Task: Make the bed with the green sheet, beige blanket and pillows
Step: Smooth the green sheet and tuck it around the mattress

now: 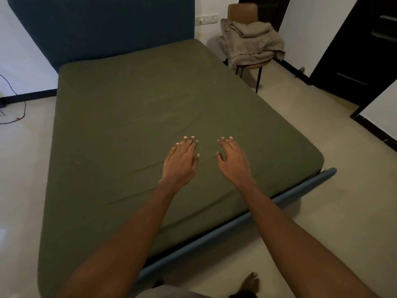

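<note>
Green sheet [139, 117] is stretched over the mattress; left hand [180, 162] and right hand [233, 161] are held flat above it, fingers loosely spread. Beige blanket [249, 41] is heaped on the chair [242, 10].

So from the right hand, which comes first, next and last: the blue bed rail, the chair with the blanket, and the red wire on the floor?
1. Blue bed rail, just below and right of the right hand.
2. Chair with the beige blanket, far right corner.
3. Red wire, far left on the floor.

Brown chair [242, 11], pale floor [322, 211]
</note>
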